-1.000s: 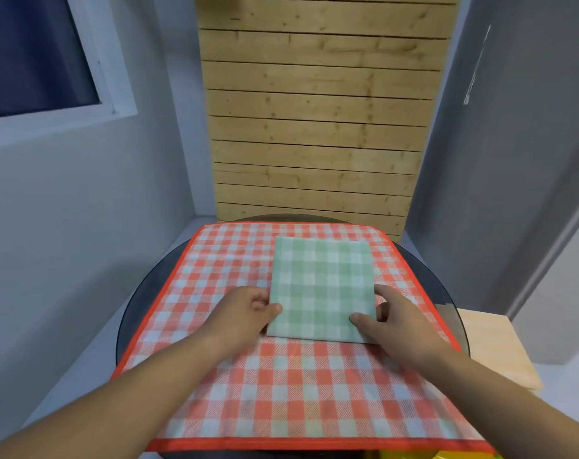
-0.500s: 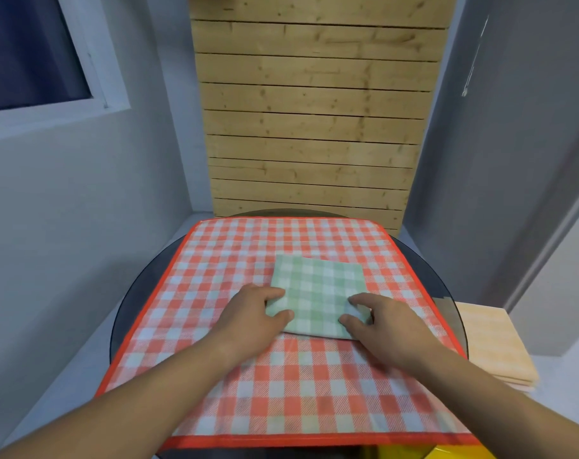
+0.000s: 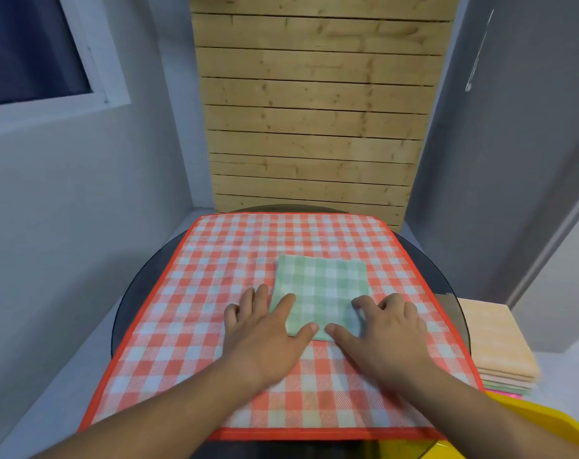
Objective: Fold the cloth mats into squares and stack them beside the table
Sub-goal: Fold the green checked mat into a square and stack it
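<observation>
Grey-walled corner, seen from the head camera.

- Wooden slat panel [image 3: 314,111]: at 12 o'clock, upright behind the table.
- Window [image 3: 33,51]: at 10 o'clock, white frame, dark pane.
- Round dark glass table [image 3: 139,286]: mostly covered.
- Red checked cloth [image 3: 215,260]: spread flat over the table, orange border.
- Green checked mat [image 3: 321,286]: folded to a rough square, lying on the red cloth just toward 3 o'clock of its middle.
- Left hand [image 3: 265,329]: fingers straight and spread. Index finger and thumb rest on the mat's 9 o'clock edge, the other fingers on the red cloth.
- Right hand [image 3: 387,329]: fingers bent at the knuckles, tips pressing the mat's 5 o'clock corner, thumb laid along its near edge.
- Stack of folded mats [image 3: 493,342]: at 4 o'clock, beside the table and lower, orange on top.
- Yellow object [image 3: 546,429]: at 5 o'clock, cut off by the frame, possibly a tub.
</observation>
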Action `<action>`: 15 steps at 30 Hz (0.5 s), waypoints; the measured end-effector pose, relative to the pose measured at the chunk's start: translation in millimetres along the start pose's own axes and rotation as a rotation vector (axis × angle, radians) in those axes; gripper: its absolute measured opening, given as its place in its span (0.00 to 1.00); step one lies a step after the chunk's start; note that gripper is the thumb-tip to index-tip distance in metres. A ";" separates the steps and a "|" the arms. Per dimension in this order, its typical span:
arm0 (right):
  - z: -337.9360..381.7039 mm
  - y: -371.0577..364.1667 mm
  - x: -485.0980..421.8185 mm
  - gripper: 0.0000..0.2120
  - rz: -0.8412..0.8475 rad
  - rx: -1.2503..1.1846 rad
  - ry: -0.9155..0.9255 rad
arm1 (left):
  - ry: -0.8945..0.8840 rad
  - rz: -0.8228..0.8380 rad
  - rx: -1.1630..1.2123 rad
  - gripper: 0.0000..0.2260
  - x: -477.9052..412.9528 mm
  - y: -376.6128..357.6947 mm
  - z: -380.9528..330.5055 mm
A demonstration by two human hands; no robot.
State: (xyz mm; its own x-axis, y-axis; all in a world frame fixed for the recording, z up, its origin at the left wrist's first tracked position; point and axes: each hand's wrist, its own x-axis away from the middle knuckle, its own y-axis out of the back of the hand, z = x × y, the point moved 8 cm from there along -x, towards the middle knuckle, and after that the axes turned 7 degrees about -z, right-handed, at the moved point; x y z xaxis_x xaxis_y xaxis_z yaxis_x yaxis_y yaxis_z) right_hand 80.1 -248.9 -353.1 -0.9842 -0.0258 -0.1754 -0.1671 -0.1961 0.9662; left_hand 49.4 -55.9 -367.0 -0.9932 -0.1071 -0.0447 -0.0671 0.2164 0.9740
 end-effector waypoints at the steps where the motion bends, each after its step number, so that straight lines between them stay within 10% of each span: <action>1: -2.5 -0.8 0.3 0.35 -0.002 -0.009 0.004 | -0.002 0.023 -0.009 0.34 -0.5 -1.0 2.7; 15: -34.1 3.1 -7.1 0.21 0.209 -0.312 0.143 | -0.082 0.214 0.040 0.26 -7.8 11.4 27.3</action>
State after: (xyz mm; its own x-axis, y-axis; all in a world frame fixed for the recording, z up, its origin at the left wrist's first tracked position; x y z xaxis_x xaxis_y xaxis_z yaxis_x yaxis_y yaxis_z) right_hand 88.5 -282.8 -355.3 -0.9731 -0.2290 -0.0266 0.0840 -0.4595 0.8842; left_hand 53.8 -26.1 -361.6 -0.9895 0.0238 0.1426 0.1438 0.2644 0.9536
